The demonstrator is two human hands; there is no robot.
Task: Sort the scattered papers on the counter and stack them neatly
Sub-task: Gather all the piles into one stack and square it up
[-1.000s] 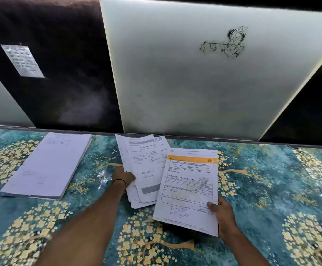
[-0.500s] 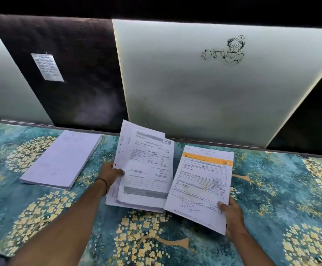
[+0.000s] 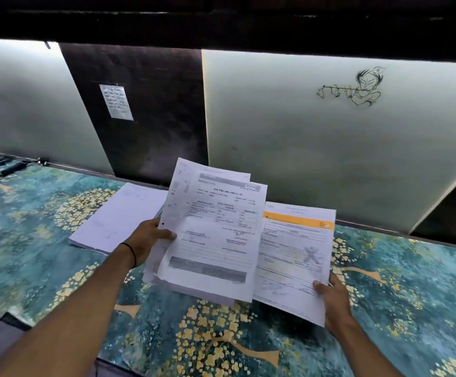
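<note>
My left hand (image 3: pixel 146 242) grips a bundle of white printed forms (image 3: pixel 216 240) by its left edge, thumb on top, and holds it tilted up above the counter (image 3: pixel 44 240). My right hand (image 3: pixel 333 296) pinches the lower right corner of some sheets topped by a form with an orange band (image 3: pixel 295 251). The bundle's right edge overlaps the orange-banded form. A neat stack of white papers (image 3: pixel 118 221) lies flat on the counter behind my left hand.
The counter has a teal surface with yellow flower patterns. Frosted glass panels (image 3: pixel 316 148) and a dark panel with a small printed sheet (image 3: pixel 116 102) stand along its far edge. A black coiled cable (image 3: pixel 12 168) lies at the far left. The counter's near edge drops off at lower left.
Both hands have lifted their papers off the counter and toward me. The left bundle now tilts upright and overlaps the orange-banded form. The view has shifted, bringing the flat stack closer to my left hand.
</note>
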